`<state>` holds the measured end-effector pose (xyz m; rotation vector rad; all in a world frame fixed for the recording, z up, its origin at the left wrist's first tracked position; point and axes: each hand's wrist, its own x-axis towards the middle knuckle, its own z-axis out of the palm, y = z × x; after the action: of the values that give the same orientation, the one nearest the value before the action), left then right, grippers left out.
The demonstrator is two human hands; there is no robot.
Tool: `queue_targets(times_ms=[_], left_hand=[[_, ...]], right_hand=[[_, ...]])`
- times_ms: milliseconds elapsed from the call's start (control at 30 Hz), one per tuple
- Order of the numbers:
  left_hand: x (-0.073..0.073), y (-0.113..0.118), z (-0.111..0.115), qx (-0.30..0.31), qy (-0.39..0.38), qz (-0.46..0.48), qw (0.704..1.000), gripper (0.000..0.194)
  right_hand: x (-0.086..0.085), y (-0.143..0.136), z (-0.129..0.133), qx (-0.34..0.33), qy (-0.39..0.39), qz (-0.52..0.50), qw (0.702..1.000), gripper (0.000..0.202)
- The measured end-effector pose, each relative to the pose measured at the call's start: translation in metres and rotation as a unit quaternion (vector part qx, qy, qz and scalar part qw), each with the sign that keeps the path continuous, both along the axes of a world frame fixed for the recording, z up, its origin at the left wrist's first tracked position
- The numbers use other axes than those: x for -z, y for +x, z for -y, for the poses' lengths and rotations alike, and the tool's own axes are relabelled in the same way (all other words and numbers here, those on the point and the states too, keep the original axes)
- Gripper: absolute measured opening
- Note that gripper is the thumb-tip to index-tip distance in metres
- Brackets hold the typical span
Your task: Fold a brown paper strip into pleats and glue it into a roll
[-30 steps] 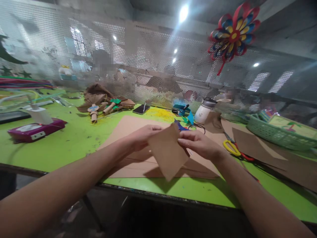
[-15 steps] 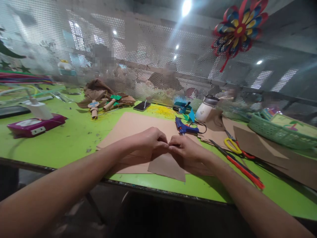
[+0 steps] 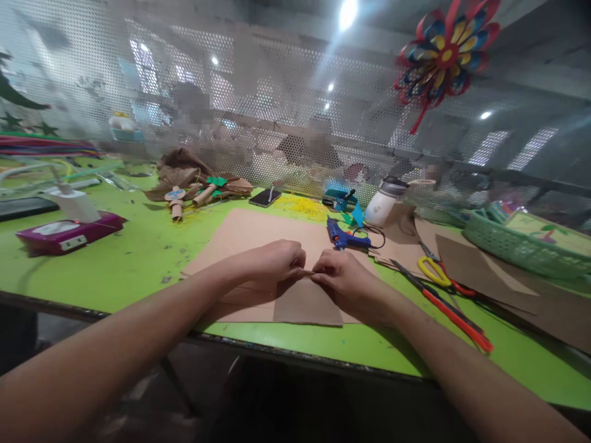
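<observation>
Both my hands pinch the far edge of a small piece of brown paper point(image 3: 307, 301), which looks rolled or folded over at that edge. My left hand point(image 3: 279, 261) is closed on the edge's left part, and my right hand point(image 3: 339, 274) is closed on its right part. The near part of the piece lies flat, its front edge at the table's edge. Beneath it are larger brown sheets point(image 3: 249, 231). Just beyond my right hand rests a blue glue gun point(image 3: 344, 237) with its cord looped.
On the green table point(image 3: 138, 264), a red-handled cutter point(image 3: 455, 317) and yellow-handled scissors point(image 3: 434, 271) lie right. Further off are a white bottle point(image 3: 383, 200), green basket point(image 3: 530, 252), phone point(image 3: 265, 197), yellow shreds point(image 3: 300, 206) and paper figures point(image 3: 175, 200). A purple power strip point(image 3: 71, 234) stands left.
My hands have moved slightly apart, showing more of the rolled or folded edge between them. The small paper's near edge has shifted a little away from me and straightened.
</observation>
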<state>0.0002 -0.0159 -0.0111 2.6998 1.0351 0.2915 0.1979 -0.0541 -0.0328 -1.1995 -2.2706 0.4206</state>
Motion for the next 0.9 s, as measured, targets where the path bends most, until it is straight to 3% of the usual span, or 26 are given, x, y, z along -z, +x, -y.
queue_targets(times_ms=[300, 667, 900], left_hand=[[0.009, 0.006, -0.008, 0.08, 0.026, 0.0, 0.996, 0.019], [0.004, -0.004, -0.007, 0.063, -0.016, -0.013, 0.998, 0.016], [0.006, -0.011, -0.014, 0.065, -0.043, -0.028, 0.997, 0.032]], right_hand=[[0.004, -0.003, -0.005, -0.038, 0.077, 0.076, 0.993, 0.011], [-0.004, -0.001, 0.002, -0.036, 0.048, 0.072, 0.996, 0.014], [-0.01, 0.004, 0.006, -0.03, 0.015, 0.091, 0.995, 0.017]])
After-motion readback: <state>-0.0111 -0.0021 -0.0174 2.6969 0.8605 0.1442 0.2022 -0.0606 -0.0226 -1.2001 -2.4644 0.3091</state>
